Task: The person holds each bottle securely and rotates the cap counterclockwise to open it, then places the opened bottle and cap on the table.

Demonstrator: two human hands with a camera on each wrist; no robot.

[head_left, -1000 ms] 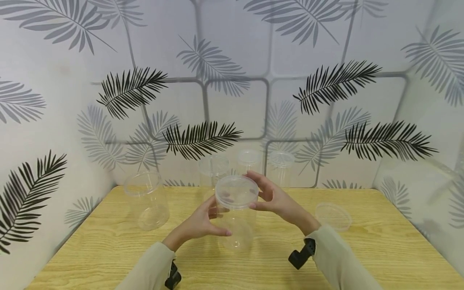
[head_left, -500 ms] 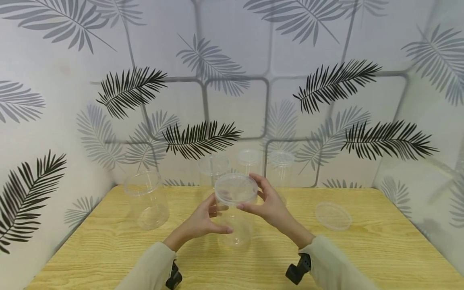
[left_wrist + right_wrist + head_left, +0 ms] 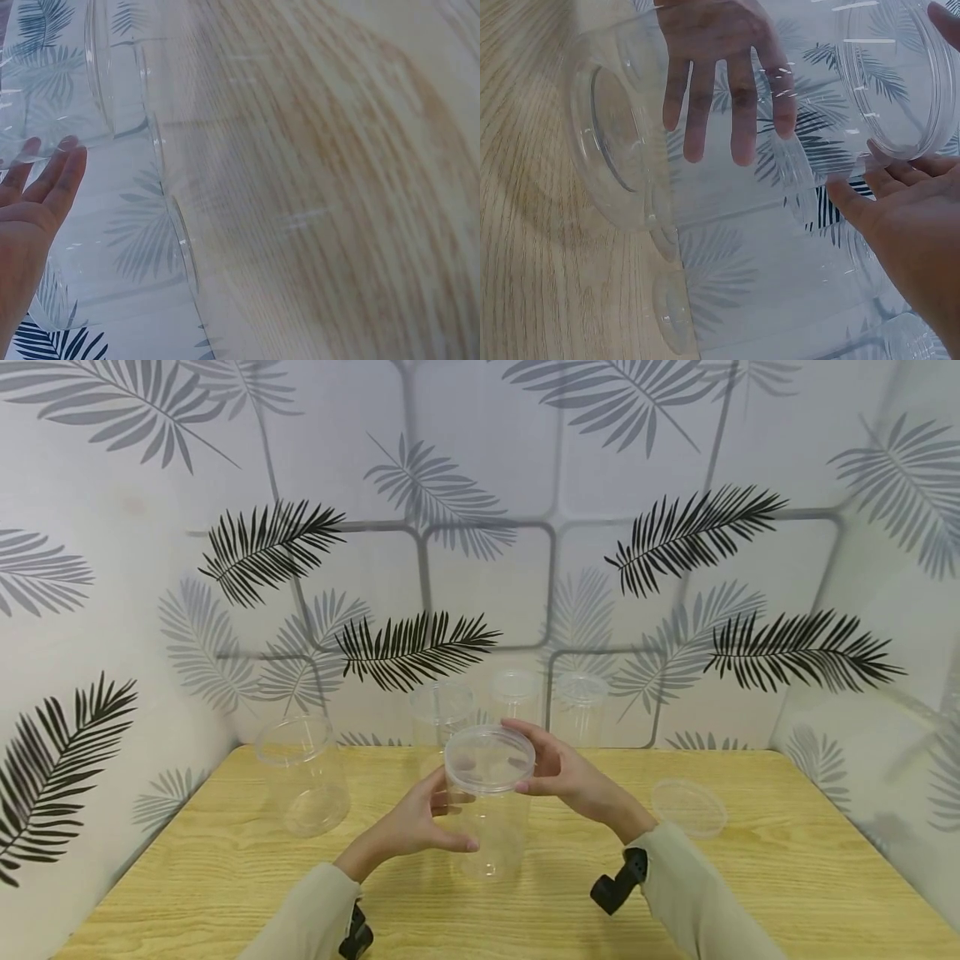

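Nearest the viewer, two pale sleeves enter from the lower edge, a black wrist device showing beneath each cuff. The left hand clasps the side of a transparent lidded jar, its thumb on the near wall; in the right wrist view its four fingers lie spread behind the jar wall. The right hand holds the rim of the jar's round lid, pinching it between the thumb at the near right and curved fingers at the far right. The jar stands upright at the middle of the wood-grain table; whether the lid sits fully down cannot be told. Farther out, a loose lid lies flat to the right, and a wide jar stands well apart on the left. Behind the hands rise a tall jar and, to its right, two slimmer jars side by side. The leaf-patterned wall closes the scene.
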